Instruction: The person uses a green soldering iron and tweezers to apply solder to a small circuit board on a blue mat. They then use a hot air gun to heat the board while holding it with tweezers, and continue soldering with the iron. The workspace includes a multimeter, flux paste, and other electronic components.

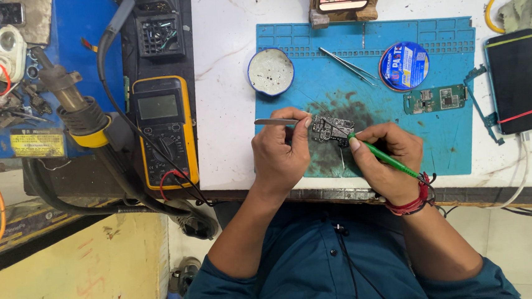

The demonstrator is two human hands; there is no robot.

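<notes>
A: What is held in the left hand (281, 148)?

B: A pair of metal tweezers (275, 122) is pinched between its closed fingers, with the handle end pointed toward the left of the frame. The tips are hidden by the fingers.

A: And the right hand (386, 153)?

B: A thin green tool (386, 157) is gripped like a pen, its tip laid against the right edge of the circuit board (333, 129).

A: Where is the circuit board found?

B: It is seen just right of the frame's centre, between both hands, on the blue mat (452, 136) spread over the white counter (226, 108).

A: What else is laid out?

B: A round white dish (271, 71) is set at the mat's upper left, a blue tin (404, 66) toward its upper right, and a green board (435, 99) below that tin. A yellow meter (163, 131) is placed left of the counter, and a dark phone (516, 82) at the right edge.
</notes>
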